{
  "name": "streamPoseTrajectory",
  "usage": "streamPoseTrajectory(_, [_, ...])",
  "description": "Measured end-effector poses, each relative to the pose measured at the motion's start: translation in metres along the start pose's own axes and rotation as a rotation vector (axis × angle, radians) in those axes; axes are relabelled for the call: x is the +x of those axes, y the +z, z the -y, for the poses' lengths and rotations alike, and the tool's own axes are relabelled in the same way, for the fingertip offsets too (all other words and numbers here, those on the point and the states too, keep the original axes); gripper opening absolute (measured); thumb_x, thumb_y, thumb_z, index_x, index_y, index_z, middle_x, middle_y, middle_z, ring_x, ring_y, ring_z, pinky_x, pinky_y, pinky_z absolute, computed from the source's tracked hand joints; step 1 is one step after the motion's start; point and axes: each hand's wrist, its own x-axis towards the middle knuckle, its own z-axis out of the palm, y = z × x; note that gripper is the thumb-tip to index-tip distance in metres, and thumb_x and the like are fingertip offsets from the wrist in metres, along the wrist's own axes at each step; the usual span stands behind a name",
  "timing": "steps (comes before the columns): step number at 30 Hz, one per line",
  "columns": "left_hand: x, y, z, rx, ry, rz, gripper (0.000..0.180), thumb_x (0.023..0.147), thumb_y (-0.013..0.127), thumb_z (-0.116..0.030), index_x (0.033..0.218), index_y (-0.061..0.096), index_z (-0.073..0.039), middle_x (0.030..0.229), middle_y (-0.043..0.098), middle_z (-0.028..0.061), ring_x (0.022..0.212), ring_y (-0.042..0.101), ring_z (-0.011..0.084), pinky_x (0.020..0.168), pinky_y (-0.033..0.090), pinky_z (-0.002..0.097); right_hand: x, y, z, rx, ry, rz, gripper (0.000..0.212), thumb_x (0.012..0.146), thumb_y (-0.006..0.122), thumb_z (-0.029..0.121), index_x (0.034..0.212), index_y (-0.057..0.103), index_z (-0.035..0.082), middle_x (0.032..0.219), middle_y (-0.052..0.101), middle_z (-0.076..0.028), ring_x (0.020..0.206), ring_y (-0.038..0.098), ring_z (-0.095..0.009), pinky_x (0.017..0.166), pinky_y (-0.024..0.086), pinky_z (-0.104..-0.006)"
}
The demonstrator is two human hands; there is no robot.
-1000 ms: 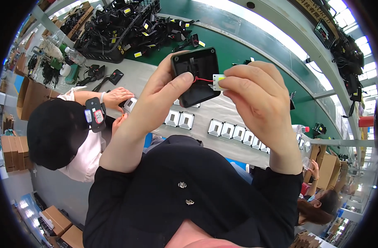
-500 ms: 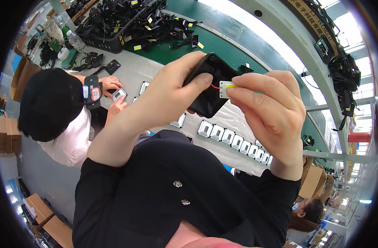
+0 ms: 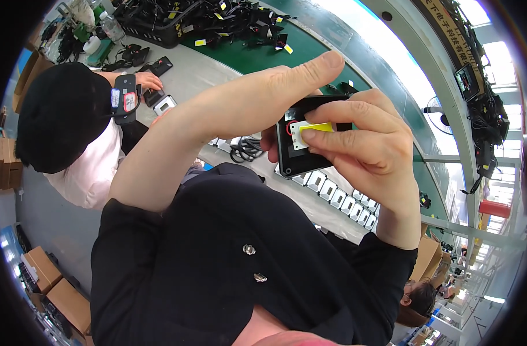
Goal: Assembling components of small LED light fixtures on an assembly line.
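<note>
My left hand (image 3: 286, 86) supports a black rectangular lamp housing (image 3: 298, 166) from its far left side. Its thumb is raised clear of the housing, while fingertips show at the left edge. With thumb and fingers, my right hand (image 3: 374, 135) pinches a small white LED plate (image 3: 298, 142) with a yellow strip. The plate lies over the open inside of the housing, and red wire shows at its left end. Whether the plate touches the housing's bottom cannot be seen.
Below the housing, silver-white frames (image 3: 328, 190) stand in rows on the grey table. A coiled black cable (image 3: 247, 149) lies nearby. Wired lamp parts fill a black basket (image 3: 154, 36) and green mat (image 3: 309, 43). A co-worker in a black cap (image 3: 64, 118) works at left.
The LED plate has moved from beside the housing to over its inside. My left thumb has lifted off the housing, which has turned to face me more.
</note>
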Motion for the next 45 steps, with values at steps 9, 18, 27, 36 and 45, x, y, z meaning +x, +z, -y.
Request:
streamPoseTrajectory(9, [-0.004,-0.003,-0.015,0.014,-0.101,-0.078,0.078,0.087,0.035,-0.067,0.100,0.064,0.004,0.100,0.061,0.0102,0.097,0.054,0.0132,0.092,0.036,0.0235,0.002,0.002,0.006,-0.047,0.019,0.018,0.027,0.057,0.072,0.004,0.084,0.071,0.009,0.088,0.063,-0.005,0.076,0.055,-0.022,0.065,0.045,-0.0313])
streamPoseTrajectory(18, [-0.013,-0.015,-0.017,0.007,-0.021,0.116,0.044,0.083,0.057,-0.022,0.118,0.044,0.000,0.104,0.055,0.0048,0.092,0.051,0.0077,0.075,0.043,0.0214,0.003,-0.009,0.001,-0.138,0.042,0.061,0.027,0.064,0.072,0.018,0.090,0.073,0.012,0.102,0.051,-0.011,0.096,0.047,-0.028,0.083,0.038,-0.0372])
streamPoseTrajectory(27, [-0.013,0.004,0.011,0.061,0.269,-0.026,0.049,0.079,0.050,0.008,0.125,0.036,-0.001,0.108,0.054,0.0047,0.096,0.051,0.0082,0.081,0.042,0.0225,-0.031,0.038,-0.021,0.101,0.145,-0.288,0.022,0.070,0.068,0.014,0.092,0.073,0.017,0.107,0.052,-0.008,0.100,0.044,-0.024,0.080,0.035,-0.0319])
streamPoseTrajectory(36, [-0.012,0.038,0.011,0.111,0.236,-0.164,0.049,0.078,0.049,0.008,0.124,0.036,-0.004,0.104,0.055,0.0084,0.097,0.052,0.0095,0.080,0.044,0.0236,-0.042,0.056,-0.016,0.782,0.611,-0.660,0.030,0.077,0.068,0.007,0.106,0.063,0.003,0.101,0.053,-0.007,0.088,0.053,-0.014,0.076,0.045,-0.0265])
streamPoseTrajectory(45, [-0.013,0.056,0.025,0.519,0.695,-0.273,0.049,0.077,0.050,0.010,0.123,0.040,-0.003,0.118,0.040,0.0136,0.104,0.049,0.0176,0.082,0.045,0.0274,-0.062,0.047,0.001,0.861,0.531,-0.545,0.030,0.082,0.066,0.009,0.110,0.061,-0.001,0.097,0.065,-0.006,0.085,0.058,-0.010,0.076,0.048,-0.0241])
